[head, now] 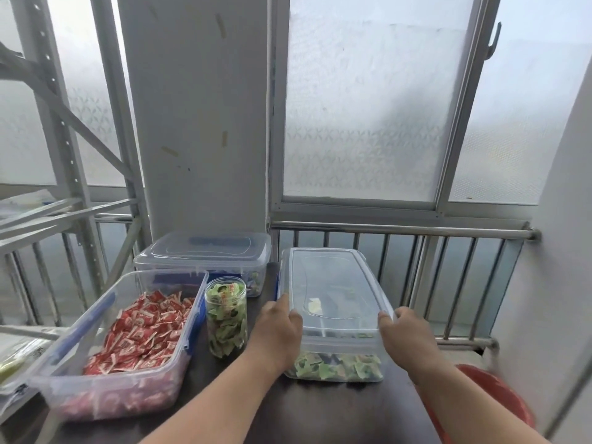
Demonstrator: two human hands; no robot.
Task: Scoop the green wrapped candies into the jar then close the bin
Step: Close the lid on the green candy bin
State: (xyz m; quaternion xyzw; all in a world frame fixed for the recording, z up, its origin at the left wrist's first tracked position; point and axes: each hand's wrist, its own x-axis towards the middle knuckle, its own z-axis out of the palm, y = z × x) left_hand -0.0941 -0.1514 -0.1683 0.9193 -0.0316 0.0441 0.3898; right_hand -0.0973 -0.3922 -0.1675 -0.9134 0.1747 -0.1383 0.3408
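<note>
The dark desk (224, 411) carries the clear bin (336, 357) of green candies (339, 368) at right, its long axis running away from the person toward the window, lid (330, 283) lying on top. The left hand (278, 330) and right hand (404, 336) each curl over a near lid corner, fingers closed on its edge. Uneven pressing could leave the far end unseated, or nudge the full jar (226, 317) just left.
</note>
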